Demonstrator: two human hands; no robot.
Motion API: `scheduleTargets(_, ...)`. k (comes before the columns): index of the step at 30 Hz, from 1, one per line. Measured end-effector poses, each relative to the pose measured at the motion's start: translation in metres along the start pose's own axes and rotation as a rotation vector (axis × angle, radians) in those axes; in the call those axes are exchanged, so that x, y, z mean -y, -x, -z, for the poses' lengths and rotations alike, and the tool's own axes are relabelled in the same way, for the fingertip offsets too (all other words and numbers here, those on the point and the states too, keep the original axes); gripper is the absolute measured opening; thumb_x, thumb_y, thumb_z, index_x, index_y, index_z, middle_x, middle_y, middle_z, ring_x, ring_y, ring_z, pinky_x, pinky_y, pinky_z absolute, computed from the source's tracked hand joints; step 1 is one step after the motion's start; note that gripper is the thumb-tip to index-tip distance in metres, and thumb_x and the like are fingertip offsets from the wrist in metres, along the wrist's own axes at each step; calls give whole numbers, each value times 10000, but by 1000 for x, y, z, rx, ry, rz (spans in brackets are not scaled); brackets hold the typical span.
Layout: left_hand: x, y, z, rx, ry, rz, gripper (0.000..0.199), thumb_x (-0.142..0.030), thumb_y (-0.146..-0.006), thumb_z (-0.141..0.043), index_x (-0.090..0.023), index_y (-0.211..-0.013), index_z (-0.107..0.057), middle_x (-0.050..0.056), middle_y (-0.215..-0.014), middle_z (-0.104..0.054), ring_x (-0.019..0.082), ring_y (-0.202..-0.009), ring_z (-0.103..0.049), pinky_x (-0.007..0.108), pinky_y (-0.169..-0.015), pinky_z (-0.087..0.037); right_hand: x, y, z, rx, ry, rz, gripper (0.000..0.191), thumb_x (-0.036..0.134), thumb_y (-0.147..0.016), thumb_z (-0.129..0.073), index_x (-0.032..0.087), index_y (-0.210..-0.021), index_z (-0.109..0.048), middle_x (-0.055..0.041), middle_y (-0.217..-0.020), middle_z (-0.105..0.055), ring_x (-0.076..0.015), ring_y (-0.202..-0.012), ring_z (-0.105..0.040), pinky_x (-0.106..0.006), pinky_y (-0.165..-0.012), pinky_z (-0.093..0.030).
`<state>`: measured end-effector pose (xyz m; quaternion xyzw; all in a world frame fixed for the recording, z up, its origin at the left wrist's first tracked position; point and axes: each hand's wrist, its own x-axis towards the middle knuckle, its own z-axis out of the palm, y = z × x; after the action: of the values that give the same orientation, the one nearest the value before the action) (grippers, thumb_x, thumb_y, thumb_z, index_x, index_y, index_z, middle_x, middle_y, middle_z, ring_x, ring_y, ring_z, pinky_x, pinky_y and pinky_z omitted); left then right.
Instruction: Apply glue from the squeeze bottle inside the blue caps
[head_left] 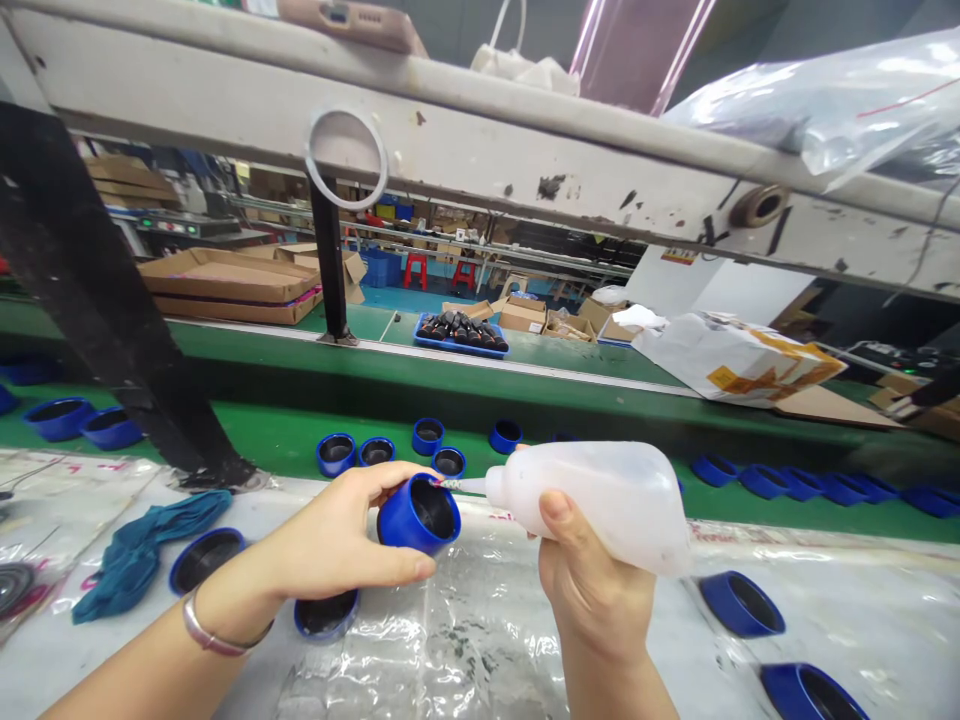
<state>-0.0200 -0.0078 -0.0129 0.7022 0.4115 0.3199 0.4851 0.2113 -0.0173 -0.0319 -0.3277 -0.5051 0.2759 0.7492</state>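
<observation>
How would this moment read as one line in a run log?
left hand: holds blue cup-shaped part | right hand: holds translucent squeeze bottle, nozzle at part's rim | nearby: blue parts on green conveyor

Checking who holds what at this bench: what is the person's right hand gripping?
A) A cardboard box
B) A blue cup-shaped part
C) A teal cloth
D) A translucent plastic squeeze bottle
D. The right hand wraps around the translucent plastic squeeze bottle, whose nozzle tip reaches the rim of the blue cup-shaped part held in the left hand.
</observation>
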Motion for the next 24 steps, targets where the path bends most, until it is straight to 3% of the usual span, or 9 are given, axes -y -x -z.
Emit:
scheduleTargets(5, -1, 2, 0, -21, -15, -3, 631, -336, -678, -887, -217, -1262, -679, 50, -1207, -759, 298, -1134, -704, 353, -993, -558, 3, -1, 0, -21, 34, 35, 183, 265, -776, -847, 217, -938, -776, -42, -813, -743, -252, -858, -747, -397, -794, -662)
scheduleTargets(12, -2, 1, 2, -37, -49, -9, 600, -328, -668, -888, -216, -1227, -701, 49, -1209, -763, 297, -1117, -711, 341, -982, -564, 8, -3, -1, -30, 61, 70, 105, 266, -770, -857, 196, -812, -791, -52, -783, -735, -202, -695, -699, -328, -647, -645)
scheduleTargets(17, -1, 1, 2, -45, -56, -11, 624, -363, -676, -894, -225, -1248, -687, 54, -1204, -758, 299, -1123, -710, 355, -1000, -561, 10, -3, -2, -28, 44, 68, 101, 263, -774, -854, 205, -809, -780, -45, -759, -718, -207, -674, -684, -340, -599, -632)
scheduleTargets(24, -2, 2, 1, -29, -66, 12, 616, -314, -654, -889, -232, -1231, -691, 55, -1196, -758, 303, -1118, -713, 373, -1014, -554, 4, 3, 3, 55, 71, 92, 108, 233, -783, -854, 216, -875, -802, -46, -824, -764, -216, -735, -713, -376, -721, -648)
